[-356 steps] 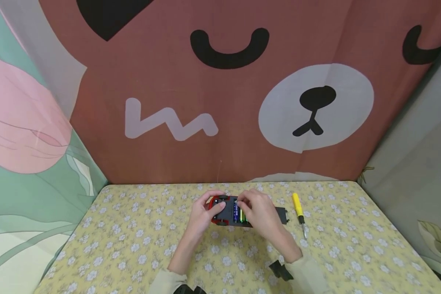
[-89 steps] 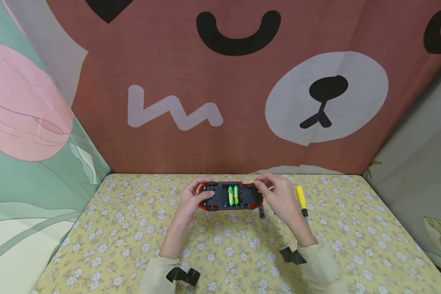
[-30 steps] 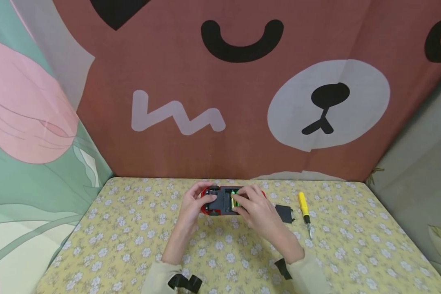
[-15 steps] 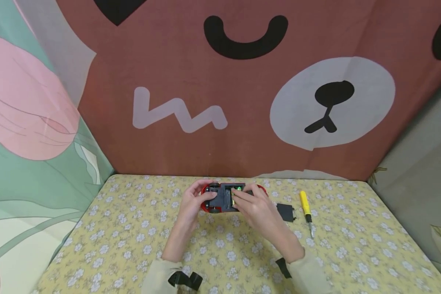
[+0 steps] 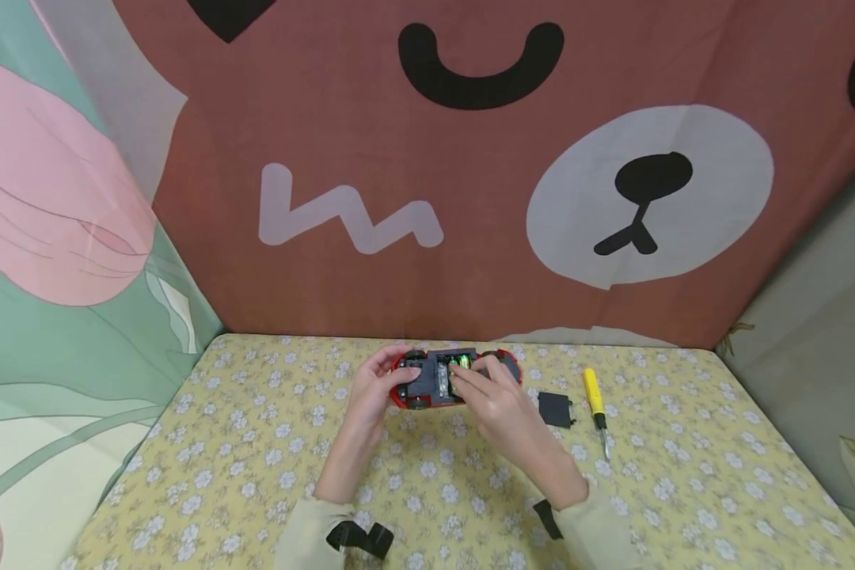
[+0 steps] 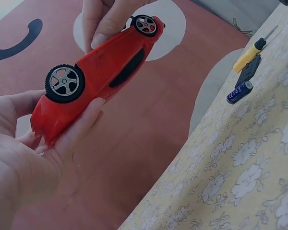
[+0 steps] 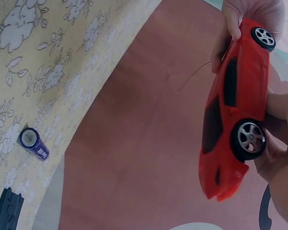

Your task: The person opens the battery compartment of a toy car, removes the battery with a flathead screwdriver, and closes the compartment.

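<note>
My left hand [image 5: 366, 392] grips one end of a red toy car [image 6: 86, 91], held underside up, with the thumb on its dark base. In the head view, green batteries [image 5: 465, 362] show in the open battery compartment beside a bare slot with metal contacts [image 5: 442, 381]. My right hand [image 5: 506, 404] reaches over the car, its fingertips right at the green batteries. Those fingers partly cover the compartment, and I cannot tell whether they pinch a battery. A blue battery [image 7: 34, 143] lies on the table, seen in both wrist views and hidden in the head view.
The black battery cover [image 5: 556, 409] lies on the flowered tablecloth [image 5: 427, 507], right of the car. Beside it is a screwdriver [image 5: 594, 396] with a yellow handle. A bear-print curtain [image 5: 342, 301] hangs behind the table.
The blue battery, earlier in the compartment, is now on the table. Since one second ago my right fingertips have shifted over the green batteries, and the car has tilted slightly.
</note>
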The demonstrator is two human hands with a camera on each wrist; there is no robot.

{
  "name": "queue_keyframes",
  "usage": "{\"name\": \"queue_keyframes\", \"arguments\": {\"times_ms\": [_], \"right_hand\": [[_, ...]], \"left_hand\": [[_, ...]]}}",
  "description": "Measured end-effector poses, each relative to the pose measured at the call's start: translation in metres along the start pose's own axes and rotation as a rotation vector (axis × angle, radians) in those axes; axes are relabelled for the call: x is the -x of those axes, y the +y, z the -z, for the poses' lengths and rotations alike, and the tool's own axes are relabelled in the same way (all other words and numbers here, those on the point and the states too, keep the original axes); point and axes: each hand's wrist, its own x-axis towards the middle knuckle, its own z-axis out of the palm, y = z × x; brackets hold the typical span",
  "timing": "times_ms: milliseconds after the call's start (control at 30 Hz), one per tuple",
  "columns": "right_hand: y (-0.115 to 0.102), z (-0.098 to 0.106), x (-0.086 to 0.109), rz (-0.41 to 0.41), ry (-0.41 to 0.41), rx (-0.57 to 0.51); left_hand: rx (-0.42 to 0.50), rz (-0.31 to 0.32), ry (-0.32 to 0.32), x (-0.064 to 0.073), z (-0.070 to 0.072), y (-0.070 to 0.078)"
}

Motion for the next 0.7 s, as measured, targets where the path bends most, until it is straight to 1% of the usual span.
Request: {"name": "queue_keyframes", "arguments": {"times_ms": [200,367,600,700], "right_hand": [[0.0002,-0.0012,-0.0025,-0.008,0.022,-0.009],[0.0003,-0.0024,-0.0030,0.008,0.067,-0.017],[-0.0001,-0.0049,-0.0022,0.016,0.144,-0.070],[-0.0015,-0.0065,-0.0023,0.028,0.144,-0.096]], "left_hand": [[0.003,-0.005,-0.017,-0.0013,-0.0002,0.0011],[0.014,-0.001,-0.017,-0.0011,-0.0015,0.0013],[-0.048,-0.007,-0.035,0.0011,-0.0037,-0.0018],[-0.032,0.003,-0.028,0.0028,-0.0025,-0.0033]]}}
